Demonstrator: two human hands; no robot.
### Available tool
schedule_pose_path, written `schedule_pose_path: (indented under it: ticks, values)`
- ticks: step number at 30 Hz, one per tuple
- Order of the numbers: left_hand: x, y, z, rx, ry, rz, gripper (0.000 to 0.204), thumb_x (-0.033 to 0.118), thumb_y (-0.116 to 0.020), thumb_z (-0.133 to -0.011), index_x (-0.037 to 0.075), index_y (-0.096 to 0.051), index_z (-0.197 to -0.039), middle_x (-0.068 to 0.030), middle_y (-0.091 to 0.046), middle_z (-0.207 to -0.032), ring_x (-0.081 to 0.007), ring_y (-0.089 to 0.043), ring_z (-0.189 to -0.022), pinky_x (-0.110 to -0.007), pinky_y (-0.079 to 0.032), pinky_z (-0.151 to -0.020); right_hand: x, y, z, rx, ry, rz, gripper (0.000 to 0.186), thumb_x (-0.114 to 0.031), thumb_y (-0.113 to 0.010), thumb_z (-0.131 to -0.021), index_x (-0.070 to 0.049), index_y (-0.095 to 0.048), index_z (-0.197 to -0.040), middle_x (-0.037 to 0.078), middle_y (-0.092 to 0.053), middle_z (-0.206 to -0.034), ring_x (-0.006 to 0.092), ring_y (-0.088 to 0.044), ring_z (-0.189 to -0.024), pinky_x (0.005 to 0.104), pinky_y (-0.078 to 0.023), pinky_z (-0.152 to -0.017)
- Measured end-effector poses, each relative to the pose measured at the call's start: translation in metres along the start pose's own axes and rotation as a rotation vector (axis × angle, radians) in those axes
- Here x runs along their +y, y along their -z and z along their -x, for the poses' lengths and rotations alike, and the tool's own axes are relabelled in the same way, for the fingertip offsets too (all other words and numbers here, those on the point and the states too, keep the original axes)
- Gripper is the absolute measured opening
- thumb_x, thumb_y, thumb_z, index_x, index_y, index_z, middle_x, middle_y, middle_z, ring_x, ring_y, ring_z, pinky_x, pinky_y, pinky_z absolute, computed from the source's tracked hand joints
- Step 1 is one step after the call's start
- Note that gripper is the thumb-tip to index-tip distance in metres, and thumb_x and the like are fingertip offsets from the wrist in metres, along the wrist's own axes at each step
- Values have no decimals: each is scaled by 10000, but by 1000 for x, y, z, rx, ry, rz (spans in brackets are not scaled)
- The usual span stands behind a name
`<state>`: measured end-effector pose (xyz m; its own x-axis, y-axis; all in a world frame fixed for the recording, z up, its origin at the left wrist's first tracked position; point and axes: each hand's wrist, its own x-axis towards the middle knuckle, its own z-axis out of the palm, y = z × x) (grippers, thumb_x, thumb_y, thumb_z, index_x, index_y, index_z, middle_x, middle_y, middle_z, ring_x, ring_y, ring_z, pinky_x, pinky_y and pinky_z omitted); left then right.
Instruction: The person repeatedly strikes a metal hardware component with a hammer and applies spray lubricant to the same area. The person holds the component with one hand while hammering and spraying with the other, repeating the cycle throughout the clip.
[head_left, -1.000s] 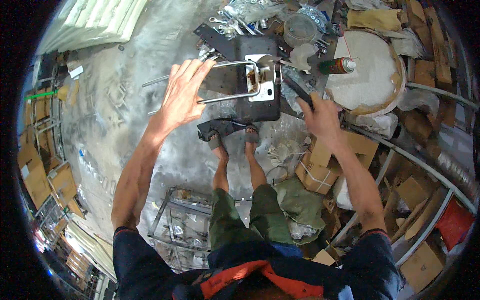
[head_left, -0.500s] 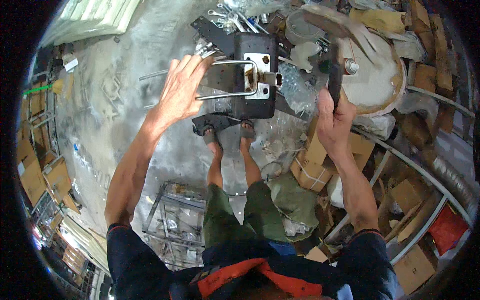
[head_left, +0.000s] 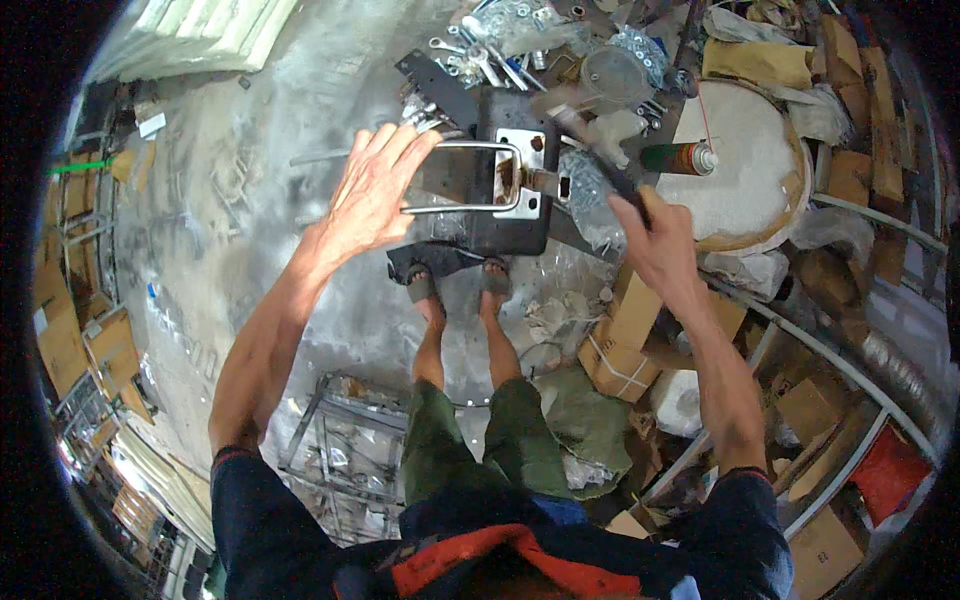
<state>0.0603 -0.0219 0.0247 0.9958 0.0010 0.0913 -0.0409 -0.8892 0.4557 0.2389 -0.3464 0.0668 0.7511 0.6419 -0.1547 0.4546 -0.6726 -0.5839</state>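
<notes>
My left hand [head_left: 378, 185] lies flat with fingers spread on a bent chrome metal frame [head_left: 470, 180], which rests on a dark block [head_left: 500, 225] on the floor. My right hand [head_left: 655, 240] is closed around the dark handle of a hammer [head_left: 590, 150], whose blurred head is just above the frame's plated bracket [head_left: 530, 175]. My two sandalled feet [head_left: 455, 285] stand against the near side of the block.
Wrenches and loose metal parts [head_left: 480, 55] lie beyond the block. A spray can [head_left: 680, 158] rests on a round white board [head_left: 750, 170] to the right. Cardboard boxes [head_left: 625, 345] crowd the right side, and a wire rack [head_left: 350, 450] sits on the concrete floor at lower left.
The right hand raised the hammer upright half a second ago and has now swung it down toward the bracket. The left hand stayed pressed on the frame.
</notes>
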Motion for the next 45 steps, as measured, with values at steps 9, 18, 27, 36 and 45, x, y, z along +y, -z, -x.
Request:
schedule_pose_path:
  ticks: [9,18,27,36,45]
  values:
    - [-10,-4,-9,19,-16,-40,892,-16,-688,-505,-1,-522,-1381,-159,-532,-1113,-372,-523,-1033,-451,-385,-869,-6,6,4,-13,65,-37,294,-246,-735,-982,-6,-603,-876,225,-638,-654,426,-649,-595,459,-479,-531]
    - [6,-2,-7,-40,-6,13,872,1,-686,-512,-11,-535,-1371,-175,-541,-1127,-371,-526,-1061,-455,-383,-879,-24,8,5,6,-80,-64,316,-281,-699,-1000,15,-610,-938,242,-642,-661,441,-650,-595,491,-492,-562]
    - [24,0,-5,-46,126,-22,872,-30,-712,-548,-5,-526,-1400,-158,-555,-1138,-350,-532,-1060,-445,-391,-891,22,-27,27,72,-179,-187,297,-273,-698,-1014,-19,-640,-872,75,-579,-671,139,-514,-526,371,-372,-477]
    - [41,7,64,71,756,837,642,-13,-706,-675,-45,-603,-1308,2,-444,-940,-116,-473,-817,-236,-399,-693,-3,-83,173,233,-972,-963,229,-277,-706,-1016,-131,-586,-885,-69,-516,-672,55,-471,-539,251,-337,-458]
    - [46,40,114,-154,926,1156,645,35,-654,-789,-83,-526,-1410,12,-575,-1004,-70,-560,-848,-231,-455,-754,-41,-148,294,145,-1144,-1042,296,-287,-748,-978,-143,-539,-826,-68,-477,-595,48,-412,-444,270,-286,-387]
